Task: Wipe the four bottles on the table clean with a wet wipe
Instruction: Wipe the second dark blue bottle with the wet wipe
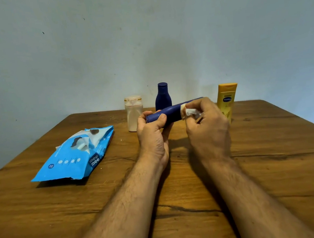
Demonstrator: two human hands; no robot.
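Holding the long blue bottle (168, 113) sideways above the desk (270, 166), the left hand (152, 136) has its grip wrapped round the lower end, thumb on top and fingers curled underneath. Over on the other end, the right hand (207, 127) pinches a small white wet wipe (190, 112) against the bottle, its fingers curled round wipe and bottle together. This looks like the wiping of one bottle in full swing! To do it well, I'd say the left hand should roll the bottle while the right draws the wipe along its length, so every side gets covered, and the wipe wants spreading out, as it sits bunched small at present. Firm hold at the base, too, since a damp bottle could slip. Standing at the back of the desk near the wall are three more: a pale bottle with a clear cap (134, 113), a short dark blue bottle (162, 96) just behind the hands, and a yellow bottle (226, 101) partly hidden by the right hand. The blue wipes pack (74, 156) lies off to the left, flap open.
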